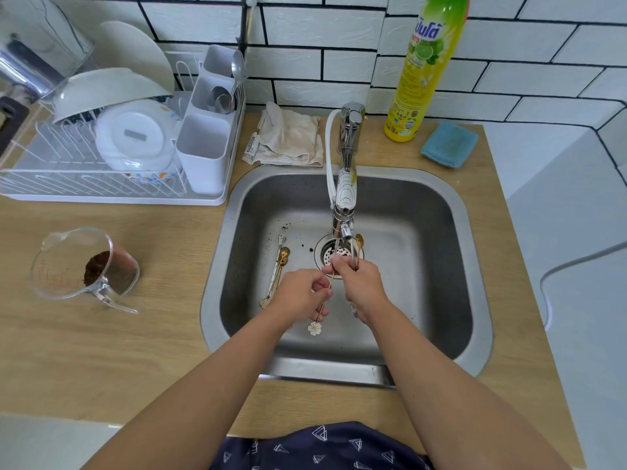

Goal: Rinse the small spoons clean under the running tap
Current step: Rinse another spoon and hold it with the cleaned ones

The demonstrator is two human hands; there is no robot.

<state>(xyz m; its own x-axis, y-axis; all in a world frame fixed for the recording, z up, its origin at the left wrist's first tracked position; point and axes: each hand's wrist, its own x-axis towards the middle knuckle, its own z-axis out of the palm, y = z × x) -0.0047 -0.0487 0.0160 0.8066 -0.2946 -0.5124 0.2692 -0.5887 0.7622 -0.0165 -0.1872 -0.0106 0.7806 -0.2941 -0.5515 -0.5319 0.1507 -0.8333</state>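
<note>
My left hand pinches a slim gold flower-ended spoon by its stem, bowl raised into the chrome tap's stream. My right hand, closed around a second gold spoon, rubs there. Further gold spoons wait left of my hands in the steel sink.

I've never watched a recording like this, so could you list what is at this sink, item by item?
Surface: wooden counter around a steel sink.
Job's things: tap running; gold spoons lying in the sink, others held under the water.
Clutter: glass jug with brown grounds, dish rack, cloth, soap bottle, blue sponge.
Hands: left hand and right hand each grip a spoon.
Cables: nothing seen.
Surroundings: white tiled wall.
</note>
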